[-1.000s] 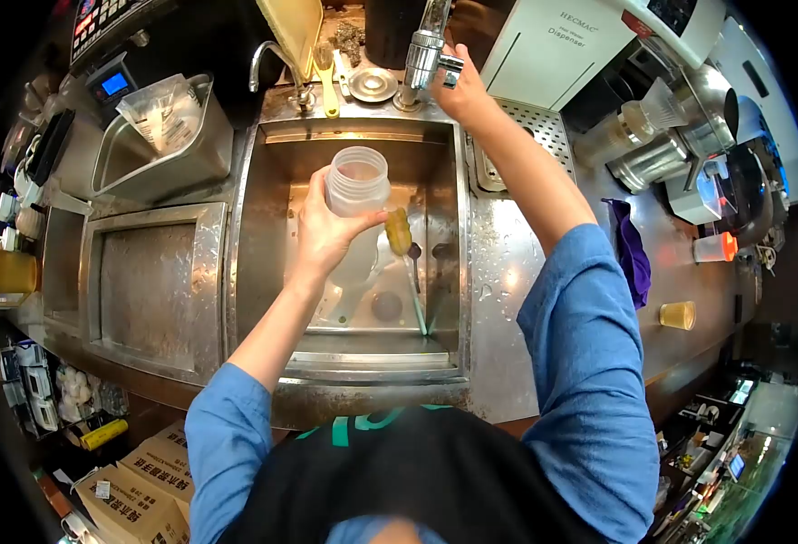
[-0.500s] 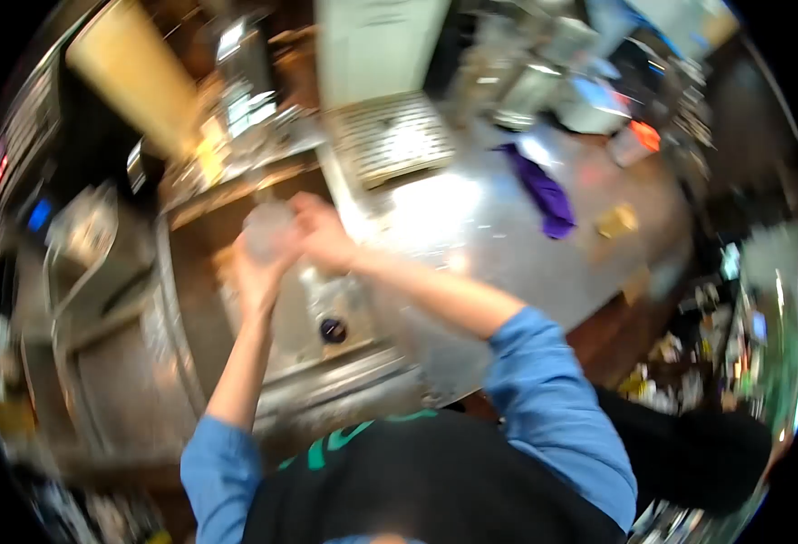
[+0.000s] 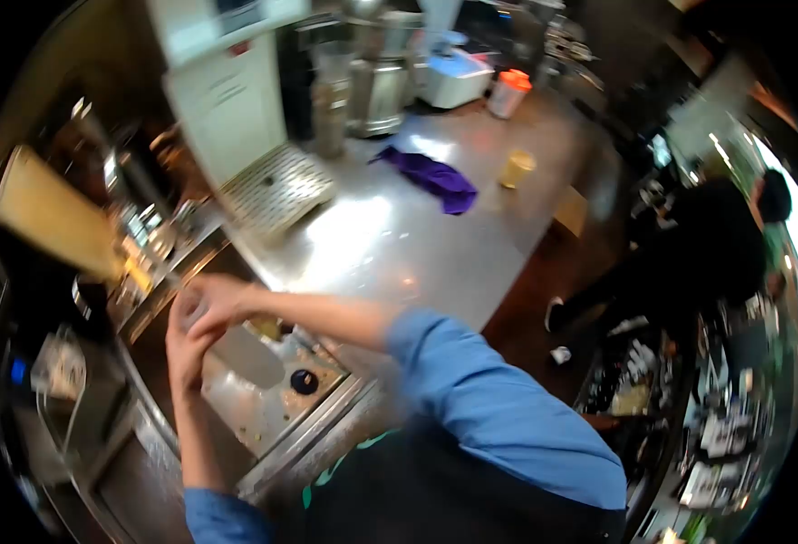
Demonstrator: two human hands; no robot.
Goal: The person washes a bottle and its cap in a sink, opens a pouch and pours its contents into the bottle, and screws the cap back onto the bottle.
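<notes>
Two hands met around a translucent, colourless plastic container over the sink.
Nearest, past the black apron [image 3: 417, 494], the right blue sleeve [image 3: 507, 399] led to a forearm crossing leftward. The left hand [image 3: 185, 349] rose from below, closed about the side of the translucent, colourless plastic container [image 3: 197, 308]; the right hand [image 3: 222, 301] bent its fingers over it from the right, though whether they clamped could not be told. The container lay between both palms, neither hand clearly nearer, its long axis hidden by fingers. Beneath was the rectangular steel sink [image 3: 313, 422] with a round black piece [image 3: 304, 382] inside. Farther right, a crumpled purple cloth [image 3: 435, 180] lay on the shiny metal counter [image 3: 417, 258].
</notes>
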